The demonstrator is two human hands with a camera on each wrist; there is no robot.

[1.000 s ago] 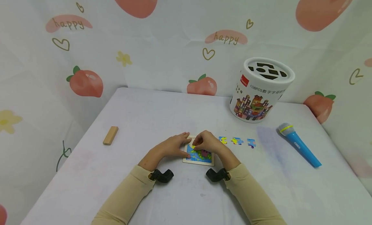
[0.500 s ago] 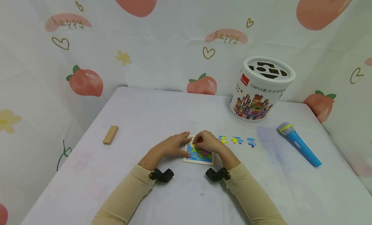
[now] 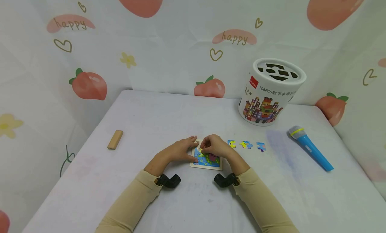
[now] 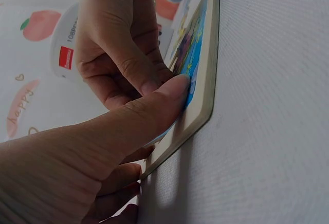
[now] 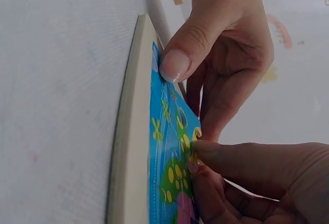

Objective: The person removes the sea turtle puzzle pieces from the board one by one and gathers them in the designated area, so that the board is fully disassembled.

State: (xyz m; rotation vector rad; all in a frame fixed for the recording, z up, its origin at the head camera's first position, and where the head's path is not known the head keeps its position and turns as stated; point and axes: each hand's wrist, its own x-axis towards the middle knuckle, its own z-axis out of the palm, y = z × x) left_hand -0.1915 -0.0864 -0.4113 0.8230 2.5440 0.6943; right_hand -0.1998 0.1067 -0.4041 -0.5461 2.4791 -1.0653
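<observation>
A small jigsaw puzzle in a pale wooden frame [image 3: 206, 167] lies flat on the table, its picture mostly blue with green and purple. My left hand [image 3: 178, 150] rests at its left side. The left thumb [image 4: 172, 90] presses on the picture's edge, and the fingers lie along the frame's border. From the other side my right hand [image 3: 215, 146] reaches over the board. Its thumb and finger pinch a puzzle piece [image 5: 197, 133] with yellow and green, tilted up from the picture. How far the piece sits in its slot is partly hidden by the fingers.
Three loose puzzle pieces, a yellow one [image 3: 231, 144], a middle one [image 3: 247, 145] and a blue one [image 3: 261, 146], lie right of the board. A white tub [image 3: 268, 95] stands behind them. A blue microphone [image 3: 312, 149] lies far right, a wooden block [image 3: 115, 140] at left.
</observation>
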